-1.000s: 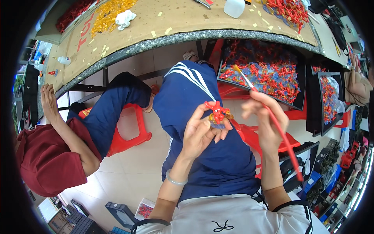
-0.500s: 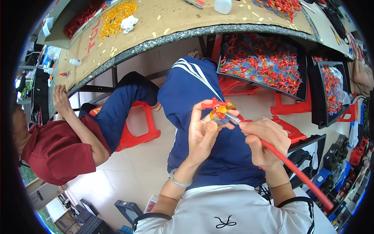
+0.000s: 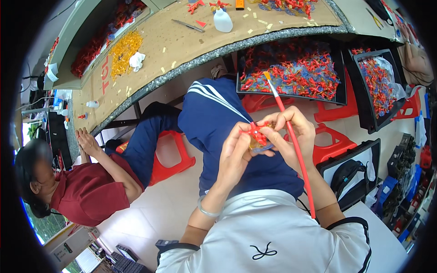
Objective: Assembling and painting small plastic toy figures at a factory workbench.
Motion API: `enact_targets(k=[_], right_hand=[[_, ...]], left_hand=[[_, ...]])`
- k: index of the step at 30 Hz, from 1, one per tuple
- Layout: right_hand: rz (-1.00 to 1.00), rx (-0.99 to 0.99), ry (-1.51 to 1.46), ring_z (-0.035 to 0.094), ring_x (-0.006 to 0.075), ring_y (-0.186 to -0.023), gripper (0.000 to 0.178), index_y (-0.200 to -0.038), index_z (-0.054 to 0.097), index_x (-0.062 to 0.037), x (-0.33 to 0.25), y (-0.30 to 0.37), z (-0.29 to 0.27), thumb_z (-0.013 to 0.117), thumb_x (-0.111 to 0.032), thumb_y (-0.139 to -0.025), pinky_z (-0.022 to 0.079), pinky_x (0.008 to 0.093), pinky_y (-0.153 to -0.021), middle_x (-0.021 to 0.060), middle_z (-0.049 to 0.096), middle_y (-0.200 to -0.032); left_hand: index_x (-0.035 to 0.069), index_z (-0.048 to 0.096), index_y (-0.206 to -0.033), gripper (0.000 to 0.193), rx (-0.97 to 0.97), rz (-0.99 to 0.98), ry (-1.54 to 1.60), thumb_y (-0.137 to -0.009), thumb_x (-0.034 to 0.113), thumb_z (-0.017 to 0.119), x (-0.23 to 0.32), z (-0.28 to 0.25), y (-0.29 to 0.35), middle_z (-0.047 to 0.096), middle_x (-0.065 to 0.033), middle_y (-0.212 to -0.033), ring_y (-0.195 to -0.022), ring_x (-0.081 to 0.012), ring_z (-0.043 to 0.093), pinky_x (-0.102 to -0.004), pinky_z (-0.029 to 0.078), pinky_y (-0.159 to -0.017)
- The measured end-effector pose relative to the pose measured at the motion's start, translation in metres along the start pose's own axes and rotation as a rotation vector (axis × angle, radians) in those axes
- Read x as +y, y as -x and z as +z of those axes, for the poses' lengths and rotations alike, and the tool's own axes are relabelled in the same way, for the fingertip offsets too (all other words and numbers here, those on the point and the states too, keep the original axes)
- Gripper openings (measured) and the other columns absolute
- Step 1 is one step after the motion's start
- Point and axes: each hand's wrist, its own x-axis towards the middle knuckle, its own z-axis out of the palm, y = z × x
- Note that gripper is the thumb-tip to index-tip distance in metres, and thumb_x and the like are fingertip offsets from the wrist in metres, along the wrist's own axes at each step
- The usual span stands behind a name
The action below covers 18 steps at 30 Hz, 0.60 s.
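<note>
Both hands meet above the lap, over dark blue trousers with white side stripes. Left hand (image 3: 236, 152) is curled around a small red bow-like ornament (image 3: 256, 133), its fingers closed on the piece from the left and below, with a bit of amber and blue showing under the red part. Right hand (image 3: 291, 132) pinches the same piece from the right with its fingertips while a long red-handled brush (image 3: 293, 143) lies gripped across that hand, its pale bristle tip pointing up toward the black tray (image 3: 339, 98) and its tail running down past the forearm. So the ornament sits squarely between the two hands, touched by both, held up off the lap and well apart from the table (image 3: 182, 45). As for progress, it looks like the middle of a repeated job: the tray just beyond the knees is heaped with many red pieces on blue, and a second tray (image 3: 364, 113) to the right holds more, so plenty of similar pieces appear finished or waiting; which ones are done cannot be told. The piece in hand seems not yet set down. On the table lie a white squeeze bottle (image 3: 222, 20) and yellow beads (image 3: 123, 52). A person in a dark red shirt (image 3: 91, 193) sits at the left.
</note>
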Motion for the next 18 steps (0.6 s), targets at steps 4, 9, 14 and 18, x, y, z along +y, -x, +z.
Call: enact_targets(k=[4, 9, 14, 18], right_hand=[[0.050, 0.004, -0.074, 0.066, 0.0129, -0.077, 0.021, -0.077, 0.049, -0.0024, 0.001, -0.005, -0.002, 0.068, 0.006, -0.077, 0.054, 0.0245, -0.065, 0.0152, 0.068, -0.086], [0.297, 0.015, -0.483, 0.062, 0.0122, -0.063, 0.027, -0.077, 0.040, -0.0066, 0.013, -0.016, -0.004, 0.065, 0.004, -0.082, 0.052, 0.0243, -0.052, 0.0201, 0.067, -0.085], [0.247, 0.029, -0.537, 0.061, 0.0119, -0.061, 0.027, -0.078, 0.040, -0.0069, 0.011, -0.021, -0.003, 0.065, 0.003, -0.083, 0.050, 0.0237, -0.050, 0.0211, 0.067, -0.086], [0.245, 0.033, -0.525, 0.062, 0.0117, -0.064, 0.027, -0.078, 0.040, -0.0072, 0.009, -0.022, 0.000, 0.064, 0.003, -0.083, 0.050, 0.0233, -0.053, 0.0216, 0.067, -0.086]], left_hand=[[0.001, 0.049, -0.093, 0.026, 0.005, 0.036, -0.147, -0.099, 0.026, 0.043, 0.004, -0.006, -0.012, 0.063, -0.0131, -0.090, -0.081, -0.0232, 0.067, -0.0346, 0.058, -0.064], [-0.001, 0.052, -0.092, 0.031, 0.036, 0.063, -0.208, -0.099, 0.028, 0.044, 0.010, -0.001, -0.018, 0.062, -0.0089, -0.083, -0.073, -0.0137, 0.064, -0.0289, 0.055, -0.063], [0.000, 0.053, -0.092, 0.031, 0.040, 0.047, -0.281, -0.100, 0.029, 0.044, 0.010, -0.010, -0.023, 0.061, -0.0039, -0.080, -0.069, -0.0056, 0.056, -0.0189, 0.044, -0.060], [0.001, 0.053, -0.093, 0.032, 0.035, 0.081, -0.237, -0.100, 0.030, 0.045, 0.012, -0.006, -0.025, 0.060, -0.0027, -0.080, -0.069, -0.0034, 0.053, -0.0166, 0.038, -0.059]])
